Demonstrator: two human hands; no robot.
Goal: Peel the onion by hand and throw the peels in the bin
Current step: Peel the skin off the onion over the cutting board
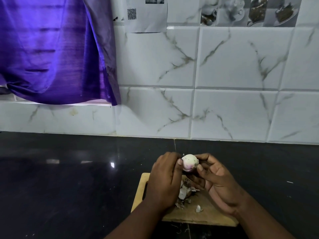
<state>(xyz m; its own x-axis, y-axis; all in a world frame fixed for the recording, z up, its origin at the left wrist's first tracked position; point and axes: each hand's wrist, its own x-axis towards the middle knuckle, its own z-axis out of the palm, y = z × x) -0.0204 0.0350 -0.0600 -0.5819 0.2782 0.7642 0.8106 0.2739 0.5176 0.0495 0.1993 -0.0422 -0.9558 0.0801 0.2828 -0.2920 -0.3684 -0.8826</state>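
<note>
Head view: the onion (189, 162), pale with a pink flush low down and a few dark specks, is held above the far end of the board (188, 215), between both hands. The left hand (164, 182) shows its back, thumb pressed on the onion's left side; its other fingers curl behind and are hidden. The right hand (218, 181) is palm-up, thumb on the onion's right side and fingers wrapped under and behind it, so both hands grip the onion. The underside and back of the onion are covered, and how much skin remains there cannot be told. Peels (185, 193) lie heaped on the board under the hands, partly hidden by the left hand, with one white scrap (198, 208) apart nearer the front. The board's left and right sides are largely covered by the forearms; its near edge sits close to the bottom of the frame. Around it the counter (69, 178) is dark, glossy and bare to the left and right, running back to the tiled wall (224, 75). A purple cloth (51, 49) hangs at upper left, well apart. No bin is in view.
</note>
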